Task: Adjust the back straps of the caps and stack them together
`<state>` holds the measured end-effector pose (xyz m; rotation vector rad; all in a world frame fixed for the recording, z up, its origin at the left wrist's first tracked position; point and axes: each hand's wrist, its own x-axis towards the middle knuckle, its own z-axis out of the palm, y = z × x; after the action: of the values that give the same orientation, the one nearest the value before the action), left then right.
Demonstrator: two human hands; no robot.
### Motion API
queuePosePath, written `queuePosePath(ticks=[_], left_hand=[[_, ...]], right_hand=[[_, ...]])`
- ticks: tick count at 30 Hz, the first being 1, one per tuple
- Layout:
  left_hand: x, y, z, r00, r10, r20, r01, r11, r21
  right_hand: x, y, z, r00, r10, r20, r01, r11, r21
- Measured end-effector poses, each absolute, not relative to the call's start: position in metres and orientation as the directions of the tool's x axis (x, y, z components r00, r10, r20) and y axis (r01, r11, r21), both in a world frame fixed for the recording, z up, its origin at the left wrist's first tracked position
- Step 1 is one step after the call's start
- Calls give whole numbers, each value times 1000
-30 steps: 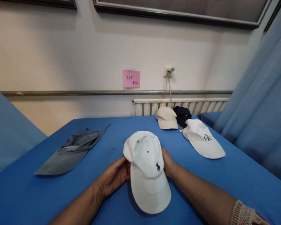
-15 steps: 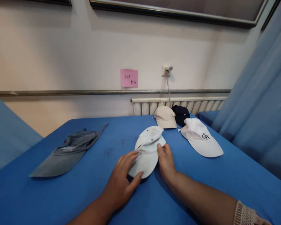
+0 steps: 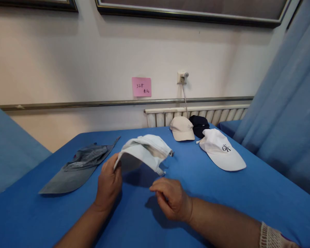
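Left grip point(image 3: 110, 183) on pale cap point(image 3: 139, 146); “CK” point(image 3: 226, 148) on white cap point(image 3: 217, 144)

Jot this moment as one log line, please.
Left hand: holding pale cap | Right hand: loosely curled nearby | Table: gray cap, beige cap, navy cap, white cap

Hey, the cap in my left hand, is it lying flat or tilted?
Tilted: your left hand grips one edge of the cap, and its underside shows above a shadow on the table.

Pink sticky note point(image 3: 141, 86) is clinging to wht wall point(image 3: 93, 62), metal rail point(image 3: 98, 103) running below; radiator point(image 3: 152, 120) is standing behind blue-covered table point(image 3: 260, 203); blue curtain point(image 3: 281, 120) is hanging R, framed pic point(image 3: 191, 8) up top.
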<state>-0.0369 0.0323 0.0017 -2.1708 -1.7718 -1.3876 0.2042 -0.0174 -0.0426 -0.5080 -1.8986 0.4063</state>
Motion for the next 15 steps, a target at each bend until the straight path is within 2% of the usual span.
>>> queuePosePath(ticks=[3, 6, 8, 10, 15], left_hand=[[-37, 32, 7, -333, 818, 469, 608, -194, 770], [-27, 30, 3, -404, 890, 214, 231, -127, 965], [-18, 29, -2, -334, 938, 89, -2, -95, 995], [-10, 27, -6, -241, 971, 1, -115, -30, 993], [1, 16, -12, 45, 970, -239, -88, 242, 966]], right_hand=[[205, -8, -46, -48, 606, 794, 317, 763, -564], [207, 13, -55, 146, 665, 732, 366, 651, -665], [211, 26, -60, 199, 695, 691, 343, 611, -713], [214, 33, -62, 208, 726, 656, 301, 591, -749], [219, 28, -60, 145, 818, 557, 91, 549, -831]])
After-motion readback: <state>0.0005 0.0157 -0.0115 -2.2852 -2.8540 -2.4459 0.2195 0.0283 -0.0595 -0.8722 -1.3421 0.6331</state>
